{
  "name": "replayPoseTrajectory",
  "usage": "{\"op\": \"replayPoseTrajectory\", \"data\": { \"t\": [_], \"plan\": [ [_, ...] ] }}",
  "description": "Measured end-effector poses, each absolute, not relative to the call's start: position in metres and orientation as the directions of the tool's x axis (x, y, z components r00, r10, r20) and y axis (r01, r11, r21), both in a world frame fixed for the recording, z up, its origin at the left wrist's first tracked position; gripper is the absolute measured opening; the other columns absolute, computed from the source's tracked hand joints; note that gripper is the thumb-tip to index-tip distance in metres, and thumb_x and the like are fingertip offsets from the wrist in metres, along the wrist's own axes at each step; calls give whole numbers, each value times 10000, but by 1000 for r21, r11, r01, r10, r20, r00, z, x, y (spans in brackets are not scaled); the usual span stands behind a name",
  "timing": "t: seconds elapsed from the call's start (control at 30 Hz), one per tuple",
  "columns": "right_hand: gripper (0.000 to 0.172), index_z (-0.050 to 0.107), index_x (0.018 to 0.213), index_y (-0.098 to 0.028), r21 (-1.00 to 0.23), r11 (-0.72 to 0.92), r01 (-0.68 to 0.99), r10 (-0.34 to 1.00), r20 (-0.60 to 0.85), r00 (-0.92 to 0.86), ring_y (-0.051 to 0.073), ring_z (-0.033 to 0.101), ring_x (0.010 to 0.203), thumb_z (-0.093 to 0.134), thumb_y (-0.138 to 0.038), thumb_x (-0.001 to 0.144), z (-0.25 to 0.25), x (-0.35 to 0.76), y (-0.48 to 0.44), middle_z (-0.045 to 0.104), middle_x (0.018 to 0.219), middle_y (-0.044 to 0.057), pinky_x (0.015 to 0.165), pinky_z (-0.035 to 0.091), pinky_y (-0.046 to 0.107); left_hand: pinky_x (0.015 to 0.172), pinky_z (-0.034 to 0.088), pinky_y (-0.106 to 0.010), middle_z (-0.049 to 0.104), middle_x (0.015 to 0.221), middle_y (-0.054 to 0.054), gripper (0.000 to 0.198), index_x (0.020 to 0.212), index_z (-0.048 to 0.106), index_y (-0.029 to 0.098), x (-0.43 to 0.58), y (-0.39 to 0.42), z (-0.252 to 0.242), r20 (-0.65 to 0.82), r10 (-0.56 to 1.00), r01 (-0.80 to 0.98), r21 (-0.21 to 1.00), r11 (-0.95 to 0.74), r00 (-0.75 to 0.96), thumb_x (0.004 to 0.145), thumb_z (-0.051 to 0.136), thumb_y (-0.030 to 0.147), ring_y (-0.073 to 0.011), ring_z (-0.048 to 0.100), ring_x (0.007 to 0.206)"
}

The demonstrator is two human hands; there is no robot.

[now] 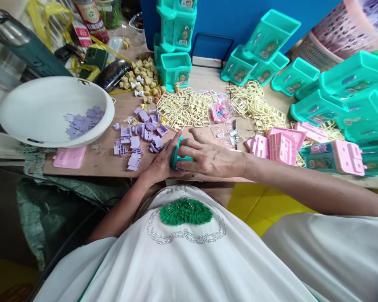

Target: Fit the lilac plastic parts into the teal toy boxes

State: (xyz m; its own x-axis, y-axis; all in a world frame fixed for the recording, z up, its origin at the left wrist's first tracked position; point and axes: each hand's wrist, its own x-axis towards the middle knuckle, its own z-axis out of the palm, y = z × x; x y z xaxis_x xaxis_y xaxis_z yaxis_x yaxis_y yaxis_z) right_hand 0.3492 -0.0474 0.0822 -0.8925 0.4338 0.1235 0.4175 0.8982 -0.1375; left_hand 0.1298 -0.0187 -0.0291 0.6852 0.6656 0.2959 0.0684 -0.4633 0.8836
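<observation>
At the table's front edge, a small teal plastic box (pixel 174 158) sits between my two hands, mostly covered by them. My left hand (pixel 160 163) holds it from the left side. Over its top and right side, the bent fingers of my right hand (pixel 209 157) grip it; their tips are partly hidden. Loose purple plastic parts (pixel 135 142) lie just left of my hands. Beyond them spreads a heap of cream plastic frames (pixel 182 109). A small bag of pink and blue pieces (pixel 221 110) lies behind my right hand.
A white bowl (pixel 34 105) with flat purple pieces stands left. Teal boxes are stacked at the back (pixel 176 69) and right (pixel 318 105). Pink parts (pixel 283 144) lie right of my hands. Small tan figures (pixel 145 73) and a thermos (pixel 25 46) are at back left.
</observation>
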Motion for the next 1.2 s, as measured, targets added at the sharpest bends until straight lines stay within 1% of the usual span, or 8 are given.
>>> {"op": "replayPoseTrajectory", "data": {
  "t": [0.17, 0.37, 0.53, 0.63, 0.73, 0.87, 1.0, 1.2],
  "plan": [
    [229, 699, 1075, -183, -112, 916, 385, 399, 147, -905, 278, 541, 1201, 484, -255, 1102, 73, 344, -44, 632, 1156, 108, 1153, 425, 649, 1299, 387, -541, 320, 1752, -112, 1221, 1723, 66, 377, 128, -19, -32, 318, 636, 72, 858, -508, 703, 814, 882, 359, -358, 385, 1595],
    [230, 685, 1221, -194, -31, 905, 425, 421, 227, -878, 273, 566, 1219, 491, -221, 1101, 69, 345, -52, 649, 1162, 94, 1223, 354, 710, 1269, 429, -548, 400, 1703, -86, 1154, 1722, 75, 398, 127, -19, -31, 300, 656, 80, 872, -483, 692, 852, 833, 375, -366, 427, 1569],
    [199, 701, 1161, -156, -15, 923, 386, 373, 287, -882, 240, 573, 1143, 519, -207, 1098, 62, 349, -55, 644, 1086, 72, 1247, 374, 639, 1232, 468, -510, 398, 1699, -133, 1208, 1724, 110, 365, 128, -19, -32, 296, 660, 74, 878, -472, 691, 799, 886, 388, -362, 474, 1530],
    [166, 699, 1134, -139, 0, 937, 349, 331, 313, -890, 239, 559, 1151, 546, -175, 1082, 60, 354, -55, 633, 1067, 72, 1265, 319, 664, 1228, 463, -511, 452, 1648, -164, 1228, 1726, 115, 316, 129, -19, -32, 264, 676, 125, 875, -468, 688, 786, 896, 428, -358, 513, 1482],
    [171, 687, 1156, -142, 27, 950, 312, 288, 313, -905, 236, 555, 1152, 535, -174, 1085, 60, 358, -55, 624, 1099, 74, 1284, 237, 708, 1220, 474, -498, 450, 1646, -146, 1197, 1726, 61, 344, 129, -20, -29, 243, 677, 172, 858, -484, 695, 835, 852, 449, -335, 526, 1461],
    [239, 688, 1159, -175, 33, 939, 343, 317, 303, -899, 232, 548, 1154, 454, -186, 1114, 59, 358, -57, 619, 1101, 53, 1284, 247, 713, 1209, 491, -485, 397, 1692, -118, 1136, 1720, 19, 393, 128, -21, -26, 245, 662, 190, 837, -513, 709, 892, 794, 454, -328, 508, 1487],
    [269, 695, 1065, -186, 29, 920, 392, 368, 289, -884, 224, 550, 1108, 432, -188, 1121, 55, 357, -62, 613, 1068, 44, 1278, 259, 724, 1217, 484, -500, 296, 1756, -129, 1135, 1725, 31, 362, 129, -22, -23, 254, 668, 199, 828, -524, 699, 892, 795, 464, -361, 475, 1520],
    [250, 681, 1032, -196, 32, 910, 414, 384, 312, -869, 205, 536, 1011, 446, -206, 1117, 48, 362, -67, 593, 994, 30, 1269, 238, 779, 1223, 478, -508, 412, 1683, -168, 1129, 1731, 49, 295, 130, -22, -21, 250, 662, 196, 830, -522, 707, 897, 779, 506, -370, 510, 1488]
  ]
}}
